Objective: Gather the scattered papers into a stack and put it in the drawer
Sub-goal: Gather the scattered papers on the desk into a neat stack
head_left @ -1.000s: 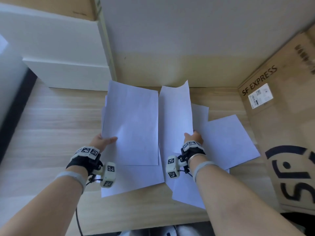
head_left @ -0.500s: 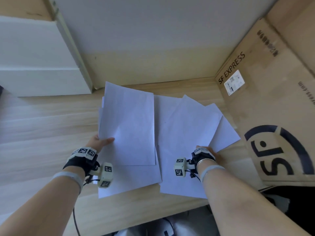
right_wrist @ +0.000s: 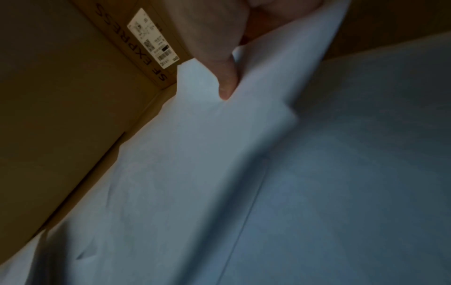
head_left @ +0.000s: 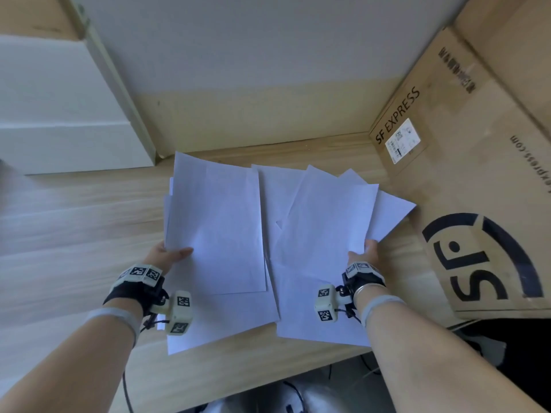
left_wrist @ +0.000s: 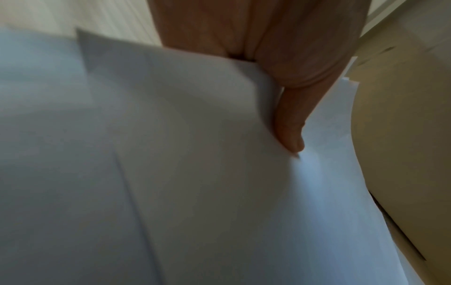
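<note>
Several white paper sheets lie overlapped on the wooden desk (head_left: 74, 234). My left hand (head_left: 170, 256) pinches the left bundle of sheets (head_left: 217, 228) at its left edge, thumb on top (left_wrist: 290, 131), fingers hidden beneath. My right hand (head_left: 365, 253) pinches the fanned right bundle (head_left: 322, 234) at its right edge, thumb on top (right_wrist: 227, 84). Both bundles rise slightly off the desk at the held edges. A white drawer unit (head_left: 59, 114) stands at the back left with its fronts closed.
A large cardboard SF Express box (head_left: 477, 174) stands close on the right, almost touching the right sheets. The wall (head_left: 268, 70) runs behind the desk. The desk's front edge (head_left: 268, 380) is near my forearms, with cables below it.
My right hand slid right along the sheets to their right edge and gathered them into a fan. The left hand kept its hold. The view swung right.
</note>
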`<action>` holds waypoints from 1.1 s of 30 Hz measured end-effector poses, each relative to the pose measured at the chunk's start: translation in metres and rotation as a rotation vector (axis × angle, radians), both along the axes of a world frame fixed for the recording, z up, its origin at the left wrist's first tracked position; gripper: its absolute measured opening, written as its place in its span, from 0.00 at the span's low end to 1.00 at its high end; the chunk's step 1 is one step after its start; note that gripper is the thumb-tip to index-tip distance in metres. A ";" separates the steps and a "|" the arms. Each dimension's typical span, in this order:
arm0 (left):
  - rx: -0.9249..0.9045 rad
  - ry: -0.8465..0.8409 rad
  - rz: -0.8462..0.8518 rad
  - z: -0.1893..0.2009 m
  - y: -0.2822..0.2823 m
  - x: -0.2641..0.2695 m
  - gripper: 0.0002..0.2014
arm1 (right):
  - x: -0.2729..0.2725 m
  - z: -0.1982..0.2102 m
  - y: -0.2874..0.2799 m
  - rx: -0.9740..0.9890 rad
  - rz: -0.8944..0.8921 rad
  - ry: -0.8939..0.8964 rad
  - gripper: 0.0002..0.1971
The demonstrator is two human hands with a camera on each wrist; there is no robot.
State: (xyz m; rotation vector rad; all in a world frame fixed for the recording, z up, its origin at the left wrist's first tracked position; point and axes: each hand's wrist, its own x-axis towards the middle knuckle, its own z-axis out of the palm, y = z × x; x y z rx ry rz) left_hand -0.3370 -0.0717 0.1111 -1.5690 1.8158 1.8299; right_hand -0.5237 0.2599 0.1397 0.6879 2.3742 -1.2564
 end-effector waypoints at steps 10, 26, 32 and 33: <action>-0.001 -0.036 0.030 -0.005 0.003 0.001 0.22 | -0.018 0.002 -0.006 -0.049 0.227 0.161 0.23; -0.066 -0.075 -0.057 0.008 0.014 -0.001 0.27 | 0.044 -0.004 -0.124 0.310 0.862 -0.089 0.18; -0.086 -0.106 -0.007 0.006 0.017 0.000 0.28 | 0.060 -0.002 -0.148 0.448 1.057 -0.006 0.19; -0.083 -0.102 0.004 0.004 0.016 0.002 0.27 | 0.058 -0.004 -0.148 0.490 1.080 0.009 0.19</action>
